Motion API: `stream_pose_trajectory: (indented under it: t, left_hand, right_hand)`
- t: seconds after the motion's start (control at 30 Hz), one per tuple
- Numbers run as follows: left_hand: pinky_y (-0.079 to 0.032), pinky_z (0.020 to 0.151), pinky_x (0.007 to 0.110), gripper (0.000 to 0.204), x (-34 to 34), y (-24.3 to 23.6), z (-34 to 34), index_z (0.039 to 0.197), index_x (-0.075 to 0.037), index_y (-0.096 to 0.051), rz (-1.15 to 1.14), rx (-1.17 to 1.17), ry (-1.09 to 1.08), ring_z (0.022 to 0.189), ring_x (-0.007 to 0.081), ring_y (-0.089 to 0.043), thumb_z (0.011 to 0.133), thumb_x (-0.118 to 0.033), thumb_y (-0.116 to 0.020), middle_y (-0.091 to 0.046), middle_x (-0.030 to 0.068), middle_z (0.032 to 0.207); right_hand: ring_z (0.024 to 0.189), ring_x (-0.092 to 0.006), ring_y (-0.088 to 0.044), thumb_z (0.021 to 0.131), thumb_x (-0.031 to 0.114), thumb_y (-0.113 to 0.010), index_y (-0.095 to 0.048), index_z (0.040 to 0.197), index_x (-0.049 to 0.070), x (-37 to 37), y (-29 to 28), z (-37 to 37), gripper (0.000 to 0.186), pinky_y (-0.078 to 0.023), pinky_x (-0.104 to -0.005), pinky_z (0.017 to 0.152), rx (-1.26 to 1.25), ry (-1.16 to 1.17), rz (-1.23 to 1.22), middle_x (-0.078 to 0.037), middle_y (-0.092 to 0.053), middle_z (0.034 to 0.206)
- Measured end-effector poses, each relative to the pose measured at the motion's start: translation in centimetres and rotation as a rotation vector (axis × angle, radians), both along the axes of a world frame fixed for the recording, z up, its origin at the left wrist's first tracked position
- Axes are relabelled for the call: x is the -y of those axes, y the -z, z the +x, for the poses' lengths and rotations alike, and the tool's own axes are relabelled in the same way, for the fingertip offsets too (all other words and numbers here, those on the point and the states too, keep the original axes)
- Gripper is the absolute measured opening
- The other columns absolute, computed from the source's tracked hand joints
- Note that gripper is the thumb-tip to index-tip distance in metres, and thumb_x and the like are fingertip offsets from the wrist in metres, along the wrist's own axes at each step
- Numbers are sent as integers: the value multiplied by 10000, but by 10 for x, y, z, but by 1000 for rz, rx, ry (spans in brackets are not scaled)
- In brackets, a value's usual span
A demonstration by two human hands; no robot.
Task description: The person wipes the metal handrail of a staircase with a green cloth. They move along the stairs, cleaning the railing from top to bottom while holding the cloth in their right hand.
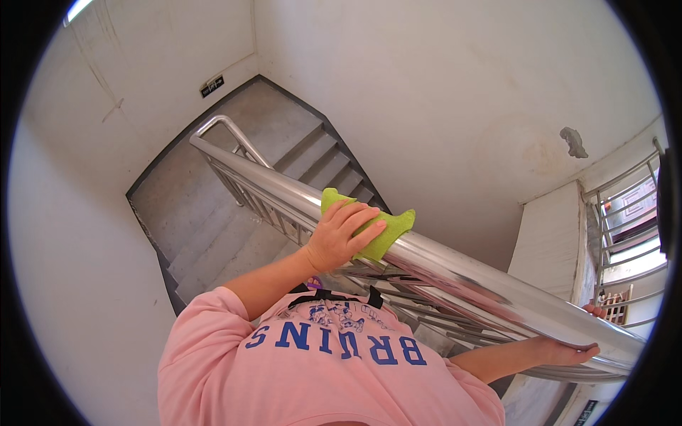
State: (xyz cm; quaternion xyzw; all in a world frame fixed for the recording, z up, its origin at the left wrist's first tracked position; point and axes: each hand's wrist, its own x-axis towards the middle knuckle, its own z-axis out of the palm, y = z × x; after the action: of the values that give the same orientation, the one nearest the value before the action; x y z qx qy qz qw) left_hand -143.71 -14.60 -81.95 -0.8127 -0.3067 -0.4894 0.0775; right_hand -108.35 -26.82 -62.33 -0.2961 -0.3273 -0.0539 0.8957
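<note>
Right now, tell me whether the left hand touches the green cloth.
Touching: the head view shows the left hand resting on top of the green cloth.

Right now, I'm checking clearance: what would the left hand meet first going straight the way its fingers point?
Past the lime-green cloth under it and the shiny round steel handrail, the left hand would probably meet the white painted wall first, though depth is unclear.

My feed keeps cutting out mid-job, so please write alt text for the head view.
The left hand holds a green cloth over a shiny metal handrail, while the right hand grips the same rail farther right. Beyond the rail, grey steps meet a landing beside white walls.
</note>
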Motion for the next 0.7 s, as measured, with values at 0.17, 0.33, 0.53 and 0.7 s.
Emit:
stream_pose_trajectory:
  t: [0.17, 0.33, 0.53, 0.7]
  left_hand:
    - [-420, 923, 463, 468, -10, 33, -29, 1201, -117, -493, -18, -17, -89, 1051, 295, -533, 742, -117, -586, -524, 114, 1188]
    - [-398, 958, 475, 472, -17, 57, -57, 1213, -96, -474, -96, -31, -197, 1085, 320, -513, 751, -94, -570, -514, 124, 1200]
    - [-377, 982, 466, 513, -22, 67, -77, 1219, -74, -464, -175, -22, -273, 1107, 324, -498, 728, -97, -610, -509, 121, 1205]
    - [-356, 978, 463, 599, -19, 49, -78, 1221, -57, -461, -284, -3, -212, 1103, 320, -489, 668, -129, -680, -513, 124, 1191]
  right_hand:
    - [995, -287, -508, 848, 377, -504, -476, 1206, -71, 4, 2, 10, 573, -408, -358, 923, 0, -41, 15, -178, -532, 1120]
    - [994, -284, -515, 850, 387, -498, -480, 1213, -56, 5, 4, 12, 573, -412, -356, 922, 9, -59, 24, -173, -537, 1117]
    - [999, -267, -533, 866, 408, -489, -446, 1218, -37, 5, 3, 5, 570, -433, -339, 911, 44, -37, -2, -159, -523, 1104]
    - [1017, -265, -540, 880, 422, -477, -434, 1222, -34, 4, 3, 6, 571, -442, -341, 910, 39, -17, -9, -163, -522, 1120]
